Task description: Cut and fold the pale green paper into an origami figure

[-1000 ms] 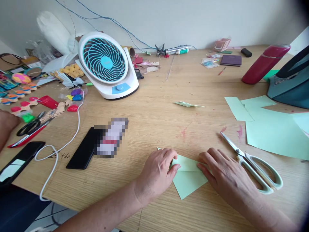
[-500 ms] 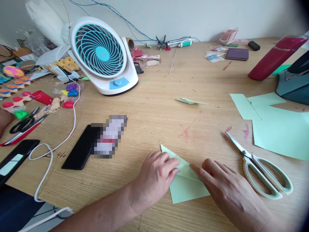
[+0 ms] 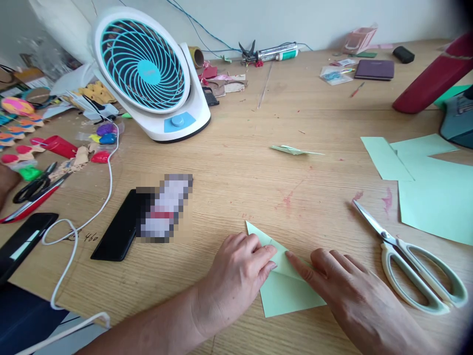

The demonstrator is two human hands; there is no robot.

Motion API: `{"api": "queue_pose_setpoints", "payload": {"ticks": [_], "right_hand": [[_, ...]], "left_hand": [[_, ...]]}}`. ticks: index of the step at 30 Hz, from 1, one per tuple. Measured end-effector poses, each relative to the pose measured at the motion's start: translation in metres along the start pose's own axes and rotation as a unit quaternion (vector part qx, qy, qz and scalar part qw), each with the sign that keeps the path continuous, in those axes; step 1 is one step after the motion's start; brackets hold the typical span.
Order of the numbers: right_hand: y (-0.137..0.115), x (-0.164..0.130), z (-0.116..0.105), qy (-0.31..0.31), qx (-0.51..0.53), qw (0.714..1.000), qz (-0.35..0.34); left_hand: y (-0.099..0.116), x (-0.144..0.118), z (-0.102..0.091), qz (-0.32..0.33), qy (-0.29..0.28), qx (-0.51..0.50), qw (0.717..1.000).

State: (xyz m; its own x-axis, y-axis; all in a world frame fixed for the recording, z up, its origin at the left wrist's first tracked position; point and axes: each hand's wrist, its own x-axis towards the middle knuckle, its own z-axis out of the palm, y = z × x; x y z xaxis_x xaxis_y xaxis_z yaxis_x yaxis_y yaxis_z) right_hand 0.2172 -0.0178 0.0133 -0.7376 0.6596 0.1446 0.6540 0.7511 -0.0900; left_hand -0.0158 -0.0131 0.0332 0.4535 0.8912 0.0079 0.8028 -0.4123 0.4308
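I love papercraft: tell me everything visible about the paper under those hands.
The plain pale green paper has a crease or folded edge across it and a pointed far-left corner. It lies on the wooden table. The left hand touches it with curled fingers; the right hand rests an index fingertip on its far edge. Both hide parts.

The paper (image 3: 290,298) is pale green, matching the loose sheets (image 3: 438,197). The scissors (image 3: 390,240) pair silver blades (image 3: 368,216) with pale green and white handles (image 3: 460,294). The table (image 3: 225,192) is tan with streaky wood grain and pink smears (image 3: 387,199). The fan (image 3: 153,129) is white, its grille (image 3: 149,72) a turquoise swirl, its panel (image 3: 189,119) light blue. The bottle (image 3: 430,84) is dark red, the booklet (image 3: 374,70) purple, the cable (image 3: 110,182) white.
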Motion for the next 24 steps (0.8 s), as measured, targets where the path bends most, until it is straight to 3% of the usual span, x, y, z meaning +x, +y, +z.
{"api": "queue_pose_setpoints", "payload": {"ticks": [16,24], "right_hand": [[0.001,0.005,0.004,-0.01,0.004,1.0,0.013],[0.002,0.006,0.004,-0.002,0.008,1.0,0.006]], "left_hand": [[-0.001,0.003,0.005,-0.017,0.0,0.003,1.0],[-0.006,0.01,0.011,-0.037,0.025,-0.043,0.998]]}}
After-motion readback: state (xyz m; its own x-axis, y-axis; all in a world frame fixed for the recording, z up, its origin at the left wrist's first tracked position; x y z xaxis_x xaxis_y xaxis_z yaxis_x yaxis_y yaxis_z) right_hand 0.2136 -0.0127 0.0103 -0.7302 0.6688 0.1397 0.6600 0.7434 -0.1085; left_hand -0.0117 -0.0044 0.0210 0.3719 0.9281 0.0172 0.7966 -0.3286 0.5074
